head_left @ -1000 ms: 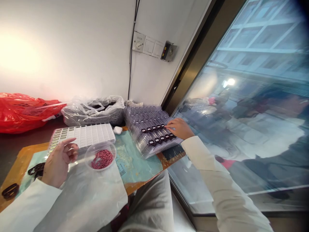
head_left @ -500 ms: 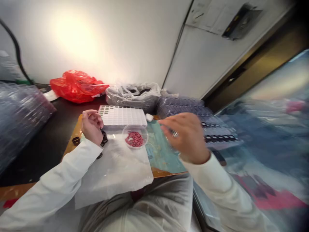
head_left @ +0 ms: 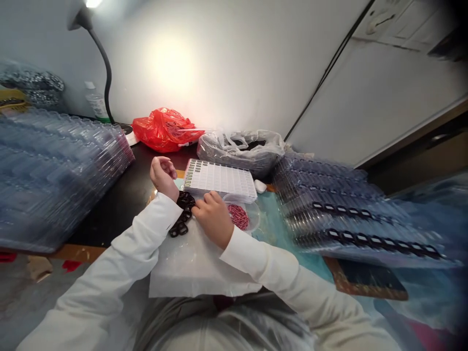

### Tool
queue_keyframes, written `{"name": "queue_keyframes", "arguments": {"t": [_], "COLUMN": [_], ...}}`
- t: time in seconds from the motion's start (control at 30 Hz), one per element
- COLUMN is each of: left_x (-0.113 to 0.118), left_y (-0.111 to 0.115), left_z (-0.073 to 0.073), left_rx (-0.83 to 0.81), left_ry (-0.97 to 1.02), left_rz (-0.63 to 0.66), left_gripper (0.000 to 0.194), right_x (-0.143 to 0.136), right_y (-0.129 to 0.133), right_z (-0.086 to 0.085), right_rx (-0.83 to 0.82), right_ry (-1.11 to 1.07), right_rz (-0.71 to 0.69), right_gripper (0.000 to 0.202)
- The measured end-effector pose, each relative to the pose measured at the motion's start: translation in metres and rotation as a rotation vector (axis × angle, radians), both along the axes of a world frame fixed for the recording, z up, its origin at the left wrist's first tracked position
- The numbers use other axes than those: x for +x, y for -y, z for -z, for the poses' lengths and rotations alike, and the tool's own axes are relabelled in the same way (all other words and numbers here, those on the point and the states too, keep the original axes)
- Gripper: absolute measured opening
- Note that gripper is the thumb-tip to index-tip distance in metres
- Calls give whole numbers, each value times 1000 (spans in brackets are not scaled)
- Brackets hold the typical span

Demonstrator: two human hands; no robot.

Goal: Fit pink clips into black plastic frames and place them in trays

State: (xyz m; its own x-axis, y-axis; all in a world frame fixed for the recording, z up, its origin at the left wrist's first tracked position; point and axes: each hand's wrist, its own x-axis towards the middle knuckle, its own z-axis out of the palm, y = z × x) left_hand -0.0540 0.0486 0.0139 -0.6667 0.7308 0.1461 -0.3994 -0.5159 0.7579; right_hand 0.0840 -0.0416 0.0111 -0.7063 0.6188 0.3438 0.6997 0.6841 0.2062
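Currently, the right hand (head_left: 213,217) has its fingertips bunched at the right edge of the black links (head_left: 187,201); whether it grips one cannot be told. The left hand (head_left: 164,175), loosely curled, is just beyond the links; its contents are likewise unclear. Right of the right hand: dish (head_left: 256,214) of pink pins (head_left: 239,217). Beyond it: white grid (head_left: 226,180). Farther right: clear trays (head_left: 303,183).

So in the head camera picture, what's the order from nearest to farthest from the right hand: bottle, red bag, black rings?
1. Black rings: close by the right hand, on its left side.
2. Red bag: back and left, near the wall.
3. Bottle: farther left, beside the lamp.
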Motion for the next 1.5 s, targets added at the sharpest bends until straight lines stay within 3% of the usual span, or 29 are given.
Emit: {"name": "queue_keyframes", "arguments": {"t": [0.1, 0.2, 0.33, 0.47, 0.63, 0.77, 0.83, 0.97, 1.13, 1.27, 1.5], "left_x": [6, 13, 21, 26, 25, 24, 25, 26, 23, 22, 28], "left_y": [6, 14, 26, 35, 37, 36, 34, 25, 17, 18, 20], "left_z": [-2, -4, 0, 5, 3, 2, 4, 9, 5, 1, 4], "left_rx": [8, 52, 86, 138, 366, 338, 252, 61, 53, -4, -52], "left_ry": [-52, -190, -369, -525, -871, -1014, -919, -472, -3, 78, 195], "left_rz": [76, 181, 417, 573, 418, 288, 308, 409, 504, 543, 643], "left_gripper": [28, 30, 31, 20, 42, 25, 29, 43, 42, 35, 37], "right_x": [10, 23, 42, 57, 67, 69, 69, 58, 29, 13, 7], "right_y": [5, 6, -2, -13, -26, -44, -61, -106, -145, -155, -168], "right_z": [-15, -34, -57, -69, -71, -74, -73, -61, -37, -29, -32], "right_rx": [-6, -119, -451, -851, -1068, -1130, -1083, -723, -490, -390, -351], "right_ry": [-65, -189, -526, -882, -1093, -1031, -841, -407, -251, -157, -88], "right_rz": [2, -2, 79, 148, 214, 214, 165, 257, 339, 317, 373], "right_gripper": [20, 15, 4, 11, 19, 23, 27, 22, 20, 20, 15]}}
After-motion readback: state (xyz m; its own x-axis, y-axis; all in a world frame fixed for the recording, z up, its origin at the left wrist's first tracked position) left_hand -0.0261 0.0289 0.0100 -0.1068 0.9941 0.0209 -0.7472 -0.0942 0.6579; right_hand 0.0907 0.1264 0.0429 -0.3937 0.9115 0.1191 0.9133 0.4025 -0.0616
